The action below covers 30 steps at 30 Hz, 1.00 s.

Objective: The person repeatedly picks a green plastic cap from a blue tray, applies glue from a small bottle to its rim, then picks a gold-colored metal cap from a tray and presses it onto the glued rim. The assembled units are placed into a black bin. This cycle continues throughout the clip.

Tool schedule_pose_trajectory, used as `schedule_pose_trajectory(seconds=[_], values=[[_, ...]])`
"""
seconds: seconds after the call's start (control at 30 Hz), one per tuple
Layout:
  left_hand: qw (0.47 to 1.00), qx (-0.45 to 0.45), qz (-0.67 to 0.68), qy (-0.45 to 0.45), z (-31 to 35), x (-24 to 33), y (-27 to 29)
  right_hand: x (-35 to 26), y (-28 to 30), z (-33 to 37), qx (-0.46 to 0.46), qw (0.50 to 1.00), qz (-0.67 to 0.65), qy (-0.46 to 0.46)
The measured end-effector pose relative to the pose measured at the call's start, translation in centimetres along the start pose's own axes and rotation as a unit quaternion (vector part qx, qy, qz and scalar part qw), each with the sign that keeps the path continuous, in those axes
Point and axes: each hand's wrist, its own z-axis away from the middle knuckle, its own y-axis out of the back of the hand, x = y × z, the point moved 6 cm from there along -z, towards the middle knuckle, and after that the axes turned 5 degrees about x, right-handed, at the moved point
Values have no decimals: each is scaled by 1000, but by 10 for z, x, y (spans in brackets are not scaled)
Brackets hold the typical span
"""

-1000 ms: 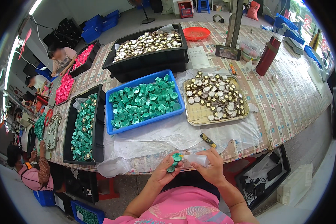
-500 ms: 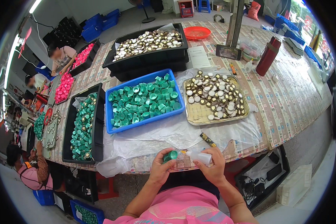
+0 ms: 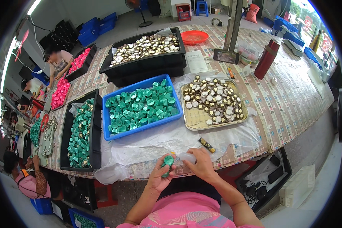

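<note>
My left hand (image 3: 160, 175) is closed around a couple of green pleated cups (image 3: 168, 160), the upper one with its open mouth facing me. Closed round a small white squeeze bottle (image 3: 187, 156) is my right hand (image 3: 202, 164). The bottle's orange tip (image 3: 173, 153) points left, just beyond the cups; whether it touches them I cannot tell. Beyond my hands, a blue tray (image 3: 142, 127) holds many loose green cups. Beside it, a pale shallow tray (image 3: 194, 117) carries a heap of small round pieces, white on one face and dark-edged with gold on the other.
A black-and-gold cylinder (image 3: 207, 145) lies near my right hand. To the left stands a black crate (image 3: 96, 135) of green cups; behind, a black crate (image 3: 148, 62) of round pieces. A red flask (image 3: 267, 59) stands far right. Several people sit at the left.
My left hand has turned the green cup more toward me. The squeeze bottle has moved left and up, its tip now over the far side of the cups.
</note>
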Motion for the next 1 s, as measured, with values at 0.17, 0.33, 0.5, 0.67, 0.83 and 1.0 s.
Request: schedule_pose_trajectory(seconds=[0.17, 0.33, 0.5, 0.67, 0.83, 1.0], values=[[998, -34, 44, 20, 2, -3, -1, 0, 9, -16, 64, 994, 27, 89], [998, -47, 27, 19, 3, -2, 0, 26, 39, -81, 166, 978, 86, 92], [998, -58, 21, 34, 3, -5, -3, 74, 34, -146, 146, 959, 197, 141], [996, -58, 44, 47, 5, -5, -1, 87, 20, -165, 29, 962, 248, 110], [998, -48, 14, 31, 3, -3, 2, 79, 17, -160, 2, 967, 238, 93], [997, -65, 23, 38, 2, -1, -5, 68, 10, -153, -5, 975, 166, 145]])
